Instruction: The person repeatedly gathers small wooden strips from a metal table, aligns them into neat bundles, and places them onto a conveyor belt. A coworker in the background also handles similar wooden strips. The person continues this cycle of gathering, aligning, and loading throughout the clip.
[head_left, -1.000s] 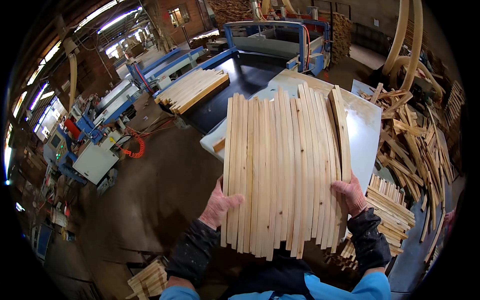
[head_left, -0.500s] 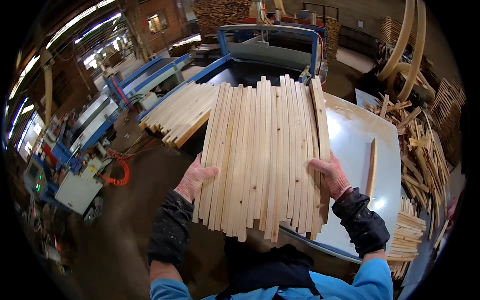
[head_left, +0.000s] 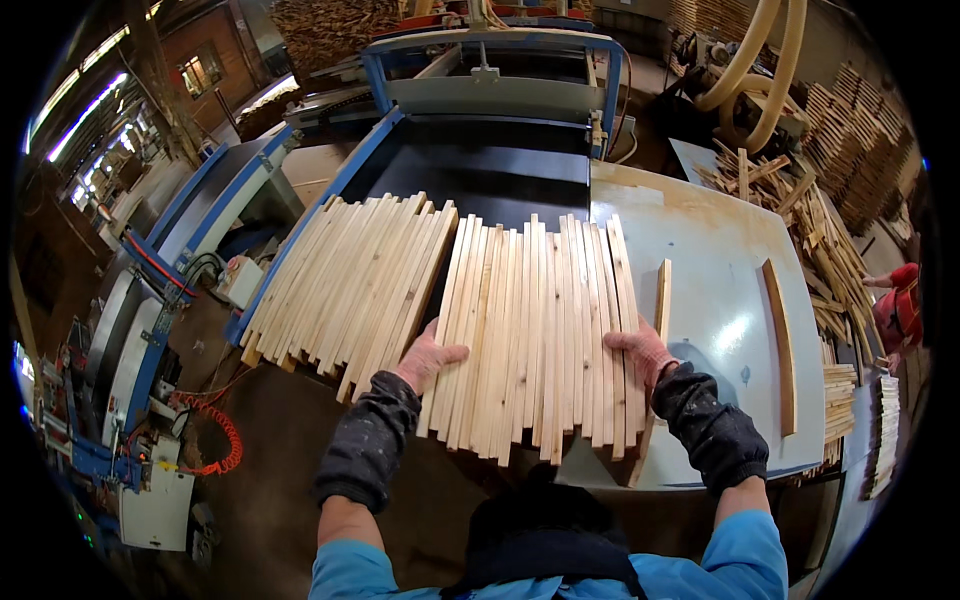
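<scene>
A blue-framed machine [head_left: 500, 42] with a metal gantry and a smooth, matt black bed [head_left: 480, 165] spans the far side. Nearer, on the right, lies a broad table [head_left: 725, 225] with a glossy pale grey top and a rounded edge. Beyond the table's right side is a jagged heap of long, splintery wood offcuts [head_left: 825, 255]. On the left part of the bed sits a wide stack of squared wooden strips [head_left: 350, 280], its ends uneven. Just right of it is a row of pale, straight-grained wooden strips [head_left: 530, 340], dotted with small knots, packed side by side between the hands; whether it bears on the surface below is unclear. The left hand [head_left: 430, 358] and right hand [head_left: 645, 350], in pinkish knitted gloves, clamp its outer edges, each grip closed with its thumb over the top face. One slim loose batten [head_left: 780, 345] lies on the table farther right.
</scene>
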